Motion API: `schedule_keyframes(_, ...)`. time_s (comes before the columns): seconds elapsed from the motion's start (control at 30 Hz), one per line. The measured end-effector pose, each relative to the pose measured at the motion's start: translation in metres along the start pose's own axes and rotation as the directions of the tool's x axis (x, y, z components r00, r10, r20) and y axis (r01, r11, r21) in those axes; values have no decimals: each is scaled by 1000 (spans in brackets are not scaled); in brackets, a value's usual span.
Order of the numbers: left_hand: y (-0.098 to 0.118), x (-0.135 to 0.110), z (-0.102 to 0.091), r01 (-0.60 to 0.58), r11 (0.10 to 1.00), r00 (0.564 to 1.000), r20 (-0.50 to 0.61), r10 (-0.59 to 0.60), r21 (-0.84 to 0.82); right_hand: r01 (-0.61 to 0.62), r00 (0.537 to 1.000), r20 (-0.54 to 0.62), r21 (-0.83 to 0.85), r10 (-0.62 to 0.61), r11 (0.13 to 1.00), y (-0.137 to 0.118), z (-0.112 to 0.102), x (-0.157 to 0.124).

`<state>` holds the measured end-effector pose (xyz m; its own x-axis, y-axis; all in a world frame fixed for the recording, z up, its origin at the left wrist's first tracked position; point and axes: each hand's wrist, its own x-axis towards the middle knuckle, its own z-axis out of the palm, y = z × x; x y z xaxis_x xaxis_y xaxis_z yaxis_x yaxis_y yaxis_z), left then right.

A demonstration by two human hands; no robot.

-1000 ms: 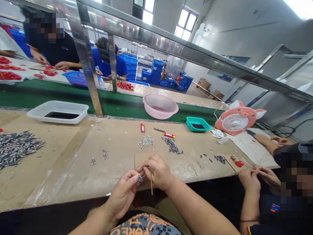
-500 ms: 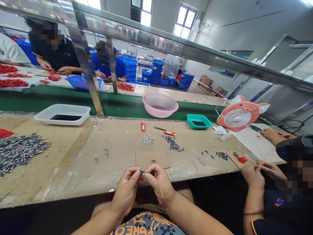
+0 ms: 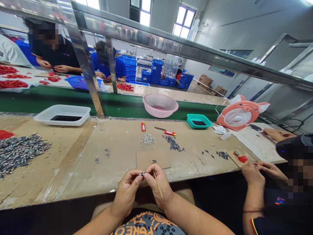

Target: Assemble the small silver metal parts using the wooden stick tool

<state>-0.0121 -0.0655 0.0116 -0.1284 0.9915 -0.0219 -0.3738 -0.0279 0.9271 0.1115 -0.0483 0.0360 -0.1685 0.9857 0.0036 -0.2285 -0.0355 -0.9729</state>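
At the near edge of the workbench my left hand (image 3: 127, 189) and my right hand (image 3: 158, 182) meet fingertip to fingertip. Between them they pinch a small dark metal part (image 3: 142, 173). My right hand also grips a thin wooden stick (image 3: 157, 183) that slants down across its palm. Just beyond my hands lies a brown cardboard square (image 3: 153, 159) with one small part on it. Further out sit a pile of silvery parts (image 3: 146, 139) and a pile of dark parts (image 3: 173, 144).
A pink bowl (image 3: 160, 105), teal tray (image 3: 199, 121), white tray (image 3: 63, 114) and pink fan (image 3: 241, 115) line the bench's far side. A large heap of parts (image 3: 18, 151) lies left. A red-handled knife (image 3: 165, 131) lies mid-bench. A co-worker's hands (image 3: 259, 171) work at right; other people sit beyond the green belt.
My hands have drawn back from the cardboard toward me, staying together on the small part. The stick in my right hand has tilted from upright to slanting.
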Motion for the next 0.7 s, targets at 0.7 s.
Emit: schedule_keyframes(0.7,30,47,-65,4,907,1000,-6,-2,421,257,947,7,-622,-322,740,-3,-74,8)
